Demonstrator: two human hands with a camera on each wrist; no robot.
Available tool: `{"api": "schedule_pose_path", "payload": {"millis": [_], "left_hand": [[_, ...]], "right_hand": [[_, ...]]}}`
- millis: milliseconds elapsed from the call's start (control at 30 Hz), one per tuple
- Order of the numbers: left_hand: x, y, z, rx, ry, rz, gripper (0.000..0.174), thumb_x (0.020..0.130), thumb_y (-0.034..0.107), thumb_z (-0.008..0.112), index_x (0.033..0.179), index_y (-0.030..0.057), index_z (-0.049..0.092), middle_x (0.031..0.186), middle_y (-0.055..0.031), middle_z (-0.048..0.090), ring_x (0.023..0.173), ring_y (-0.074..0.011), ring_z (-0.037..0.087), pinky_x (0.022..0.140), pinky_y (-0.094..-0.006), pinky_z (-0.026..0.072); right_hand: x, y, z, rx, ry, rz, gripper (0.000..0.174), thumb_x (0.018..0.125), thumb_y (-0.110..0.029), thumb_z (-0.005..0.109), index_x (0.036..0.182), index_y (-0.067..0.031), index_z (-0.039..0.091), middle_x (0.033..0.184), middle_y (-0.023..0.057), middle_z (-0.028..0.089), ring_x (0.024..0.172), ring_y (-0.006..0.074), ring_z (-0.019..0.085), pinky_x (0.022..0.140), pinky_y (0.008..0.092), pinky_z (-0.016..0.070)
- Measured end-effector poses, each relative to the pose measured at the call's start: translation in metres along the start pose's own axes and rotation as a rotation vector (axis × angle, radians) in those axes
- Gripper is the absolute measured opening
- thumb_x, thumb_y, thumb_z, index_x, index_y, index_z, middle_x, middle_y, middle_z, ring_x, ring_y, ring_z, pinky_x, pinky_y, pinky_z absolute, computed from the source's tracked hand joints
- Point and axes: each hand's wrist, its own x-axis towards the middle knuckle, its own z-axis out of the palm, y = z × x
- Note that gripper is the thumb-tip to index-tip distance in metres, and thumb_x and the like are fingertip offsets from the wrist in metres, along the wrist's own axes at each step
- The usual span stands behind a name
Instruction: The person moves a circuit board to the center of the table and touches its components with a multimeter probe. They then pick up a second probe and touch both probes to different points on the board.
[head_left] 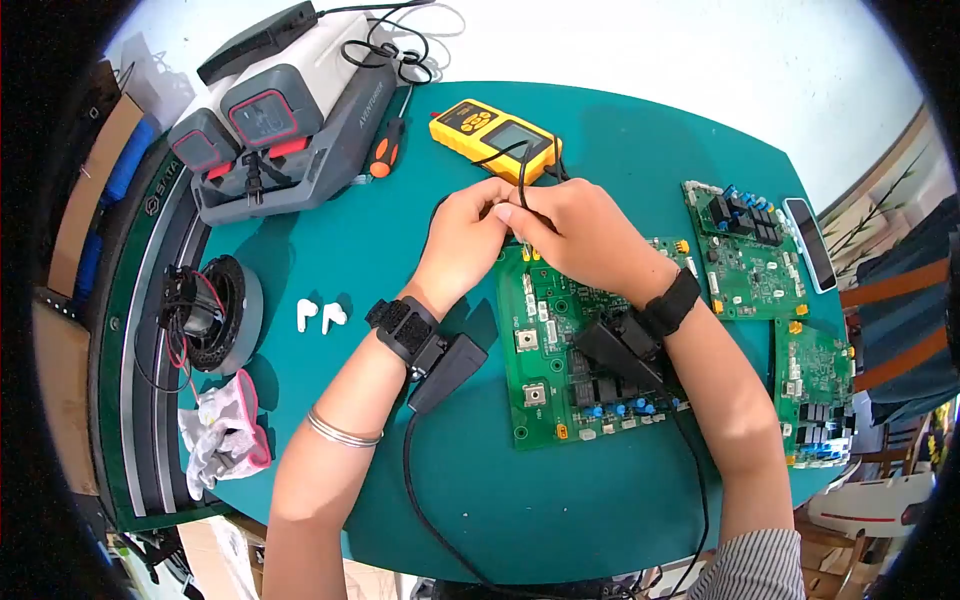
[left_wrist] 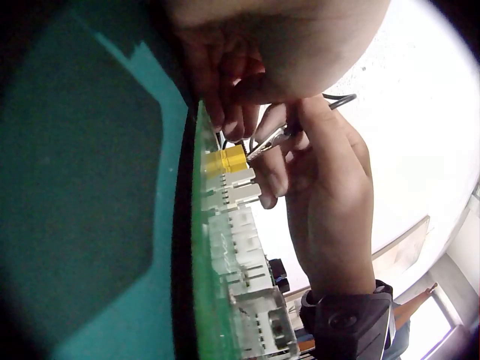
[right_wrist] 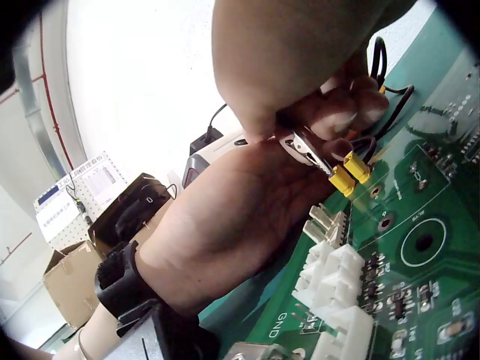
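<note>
My right hand [head_left: 590, 235] pinches a metal alligator clip [right_wrist: 309, 154] on a black lead [head_left: 522, 175]. The clip's tip is right at one of two yellow terminals [right_wrist: 343, 181] on the edge of a large green circuit board [head_left: 520, 375]. My left hand [head_left: 465, 240] meets the right at that same edge, fingers bent close behind the terminals; I cannot tell what they hold. White connectors [right_wrist: 330, 274] line the board beside the terminals. Just beyond both hands lies a yellow handheld meter [head_left: 497, 137] with a screen and black leads.
Two more green boards [head_left: 750, 270] and a phone [head_left: 810, 245] lie at the right. Leftward are white earbuds [head_left: 308, 315], a glove [head_left: 225, 435], a round black coil-like part [head_left: 215, 315] and an orange-black screwdriver [head_left: 386, 150]. A grey machine [head_left: 290, 120] stands at back left.
</note>
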Motion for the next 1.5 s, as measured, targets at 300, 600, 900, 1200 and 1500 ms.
{"api": "schedule_pose_path", "payload": {"millis": [300,600,900,1200,1500], "left_hand": [[-0.0012,0.0033,0.0005,-0.021,0.001,0.015,0.015,0.088,0.004,0.047,0.092,-0.0008,0.061,0.077,-0.0044,0.063,0.073,-0.0118,0.058,0.068,-0.0273,0.0467],[0.0006,-0.0015,0.0005,0.004,0.007,0.018,0.014,0.089,0.006,0.048,0.089,-0.0009,0.06,0.076,-0.0049,0.062,0.069,-0.0116,0.055,0.065,-0.0272,0.0447],[-0.0003,-0.0013,0.0012,-0.026,0.016,0.009,0.014,0.089,0.006,0.048,0.091,-0.0004,0.061,0.076,-0.0045,0.061,0.07,-0.0105,0.054,0.065,-0.027,0.0442],[-0.0006,0.0008,0.0014,-0.01,0.02,0.02,0.014,0.087,0.004,0.048,0.091,-0.0002,0.061,0.077,-0.0054,0.062,0.071,-0.0126,0.056,0.066,-0.028,0.0454],[0.0002,-0.001,0.0014,0.003,0.016,0.03,0.017,0.086,0.003,0.048,0.093,-0.0001,0.062,0.079,-0.0065,0.064,0.073,-0.0138,0.057,0.068,-0.0288,0.0461]], "right_hand": [[0.0006,-0.0011,-0.0001,0.015,0.007,-0.001,0.028,0.089,-0.027,0.057,0.073,-0.0036,0.059,0.064,0.0158,0.059,0.062,0.0348,0.06,0.057,0.0433,0.0463],[0.0013,0.0014,-0.0002,-0.04,0.044,-0.022,0.028,0.089,-0.026,0.057,0.073,-0.0036,0.059,0.062,0.0157,0.058,0.061,0.0351,0.059,0.056,0.0433,0.046],[0.001,0.001,0.0005,0.006,0.048,-0.045,0.026,0.09,-0.023,0.058,0.073,-0.0027,0.057,0.06,0.0164,0.052,0.056,0.0339,0.051,0.052,0.0405,0.04],[0.0007,-0.0019,-0.0022,-0.005,-0.014,0.034,0.031,0.09,-0.028,0.057,0.072,-0.0035,0.058,0.062,0.0162,0.057,0.062,0.0353,0.059,0.056,0.0433,0.0453],[0.001,-0.0034,-0.003,-0.002,-0.023,0.035,0.031,0.09,-0.027,0.057,0.07,-0.0027,0.058,0.061,0.0163,0.057,0.061,0.0358,0.058,0.056,0.0439,0.0451]]}}
